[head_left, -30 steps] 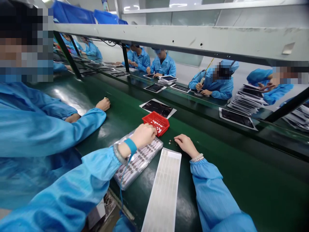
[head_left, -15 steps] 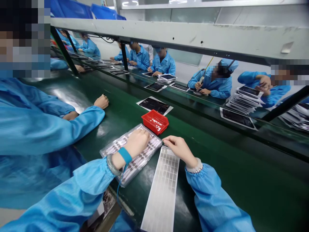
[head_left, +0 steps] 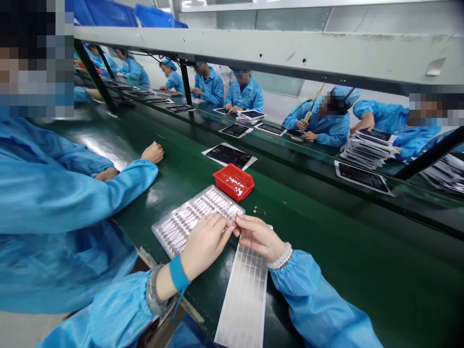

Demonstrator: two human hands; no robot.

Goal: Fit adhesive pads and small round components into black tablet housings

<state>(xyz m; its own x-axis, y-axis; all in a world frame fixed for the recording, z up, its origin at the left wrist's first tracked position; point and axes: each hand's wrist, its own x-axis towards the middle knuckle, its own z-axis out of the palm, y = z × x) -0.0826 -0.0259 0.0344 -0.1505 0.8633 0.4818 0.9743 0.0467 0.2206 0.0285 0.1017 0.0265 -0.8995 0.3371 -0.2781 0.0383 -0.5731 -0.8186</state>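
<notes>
While both hands meet over the near right edge of the clear plastic tray (head_left: 181,207), the left hand (head_left: 205,246) and the right hand (head_left: 257,237) close their fingertips from either side on one small part (head_left: 232,221), too small to identify; each grip is almost fully shut on it. Count on the green bench (head_left: 326,270): one tray, holding rows of pale parts; one white gridded strip (head_left: 244,302), its top end under the right hand; one red bin (head_left: 234,182), upper centre; two tiny metal parts (head_left: 258,210) just right of the bin; one sheet with a black panel (head_left: 228,156). One blue wrist strap (head_left: 177,273) circles the left wrist. Against the earlier frame, the left hand has moved off the tray's middle and the right hand has closed in from the strip's top end. A co-worker's hand (head_left: 152,153) rests on the bench at left.
</notes>
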